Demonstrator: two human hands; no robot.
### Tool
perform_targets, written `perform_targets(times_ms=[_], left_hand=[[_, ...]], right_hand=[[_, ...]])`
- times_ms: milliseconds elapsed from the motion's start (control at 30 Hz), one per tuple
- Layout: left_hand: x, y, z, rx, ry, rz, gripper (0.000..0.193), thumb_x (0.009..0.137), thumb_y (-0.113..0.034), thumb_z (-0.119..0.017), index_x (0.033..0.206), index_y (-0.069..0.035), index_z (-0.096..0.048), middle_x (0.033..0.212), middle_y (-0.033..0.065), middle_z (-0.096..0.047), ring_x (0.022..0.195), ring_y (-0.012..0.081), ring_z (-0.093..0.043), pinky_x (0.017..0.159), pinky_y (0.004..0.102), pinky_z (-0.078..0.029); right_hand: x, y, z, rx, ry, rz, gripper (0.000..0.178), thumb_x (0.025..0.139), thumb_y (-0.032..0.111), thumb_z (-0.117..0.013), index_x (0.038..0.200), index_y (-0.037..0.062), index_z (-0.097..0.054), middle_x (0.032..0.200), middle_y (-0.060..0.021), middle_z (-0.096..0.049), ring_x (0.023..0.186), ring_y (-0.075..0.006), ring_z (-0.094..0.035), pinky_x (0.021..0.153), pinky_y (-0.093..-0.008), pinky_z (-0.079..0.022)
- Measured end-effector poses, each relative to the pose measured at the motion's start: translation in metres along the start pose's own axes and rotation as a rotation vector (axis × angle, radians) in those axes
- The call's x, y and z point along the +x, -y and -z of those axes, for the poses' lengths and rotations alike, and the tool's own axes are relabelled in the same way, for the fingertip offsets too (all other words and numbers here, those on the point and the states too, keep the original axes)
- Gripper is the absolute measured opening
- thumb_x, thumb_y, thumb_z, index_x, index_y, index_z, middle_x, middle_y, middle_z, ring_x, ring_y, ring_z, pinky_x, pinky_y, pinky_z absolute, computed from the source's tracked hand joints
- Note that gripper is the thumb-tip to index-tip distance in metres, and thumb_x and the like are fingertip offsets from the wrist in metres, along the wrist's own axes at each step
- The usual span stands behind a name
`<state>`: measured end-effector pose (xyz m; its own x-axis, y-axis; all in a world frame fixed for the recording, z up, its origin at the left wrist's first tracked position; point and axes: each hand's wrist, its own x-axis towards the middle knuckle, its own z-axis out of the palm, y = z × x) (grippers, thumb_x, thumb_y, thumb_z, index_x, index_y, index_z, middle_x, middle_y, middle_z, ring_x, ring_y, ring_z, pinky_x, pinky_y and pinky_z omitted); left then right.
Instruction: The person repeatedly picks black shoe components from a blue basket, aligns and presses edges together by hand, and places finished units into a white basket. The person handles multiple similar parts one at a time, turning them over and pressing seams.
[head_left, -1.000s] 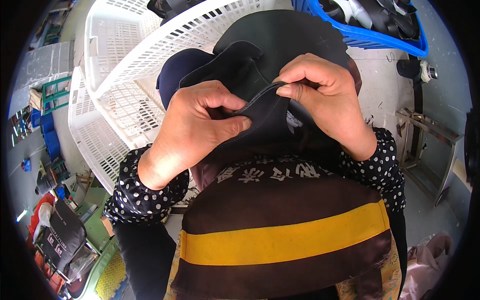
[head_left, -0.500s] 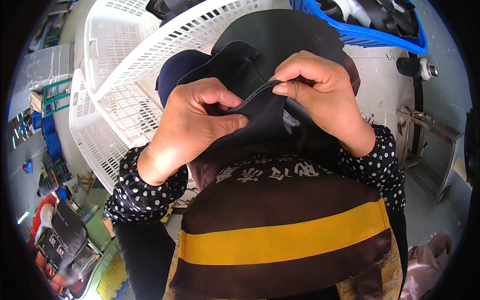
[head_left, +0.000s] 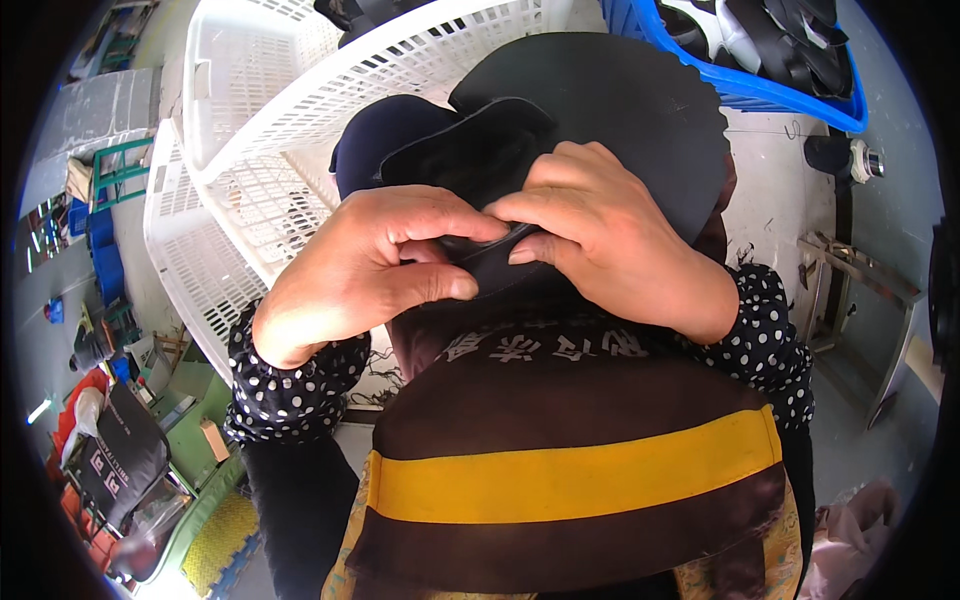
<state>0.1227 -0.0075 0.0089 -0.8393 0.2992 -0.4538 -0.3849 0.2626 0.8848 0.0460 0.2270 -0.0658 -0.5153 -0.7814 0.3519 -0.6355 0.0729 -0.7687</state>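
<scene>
Above the brown apron, the edge of a black cloth is being pinched by the left hand and right hand, seemingly being straightened, with an even grip being called for next.

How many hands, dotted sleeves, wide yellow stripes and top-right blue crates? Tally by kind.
Hands: 2 (left hand, right hand)
Dotted sleeves: 2 (left sleeve, right sleeve)
Wide yellow stripe: 1
Blue crate: 1
Total: 6
</scene>
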Motion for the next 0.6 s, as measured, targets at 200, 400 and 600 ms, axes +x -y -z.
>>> perform_targets(times_ms=[200,400,600], left_hand=[[-0.010,0.011,0.002,-0.064,-0.097,0.050,0.040,0.084,0.005,-0.081,0.123,0.001,-0.075,0.108,0.0082,-0.074,0.082,0.0093,-0.067,0.072,0.0211,-0.053],[-0.020,0.025,-0.005,-0.181,-0.131,0.080,0.048,0.079,0.000,-0.087,0.126,-0.001,-0.075,0.110,0.0058,-0.074,0.087,0.0085,-0.066,0.081,0.0228,-0.053],[-0.028,0.029,-0.017,0.061,-0.196,-0.076,0.041,0.084,-0.001,-0.086,0.123,-0.001,-0.075,0.102,0.0064,-0.074,0.077,0.0071,-0.065,0.069,0.0208,-0.053]], right_hand=[[-0.007,-0.001,0.000,0.064,-0.074,-0.058,0.027,0.076,0.001,-0.084,0.099,0.0083,-0.074,0.086,-0.0026,-0.060,0.081,-0.0236,-0.056,0.075,-0.0362,-0.045],[-0.010,0.004,-0.003,0.081,-0.109,-0.081,0.023,0.076,-0.001,-0.084,0.095,0.0068,-0.074,0.086,-0.0043,-0.062,0.080,-0.0239,-0.057,0.071,-0.0352,-0.046],[-0.012,0.011,-0.008,0.026,-0.162,-0.095,0.021,0.077,-0.001,-0.083,0.095,0.0057,-0.074,0.085,-0.0051,-0.064,0.079,-0.0241,-0.057,0.069,-0.0345,-0.046]])
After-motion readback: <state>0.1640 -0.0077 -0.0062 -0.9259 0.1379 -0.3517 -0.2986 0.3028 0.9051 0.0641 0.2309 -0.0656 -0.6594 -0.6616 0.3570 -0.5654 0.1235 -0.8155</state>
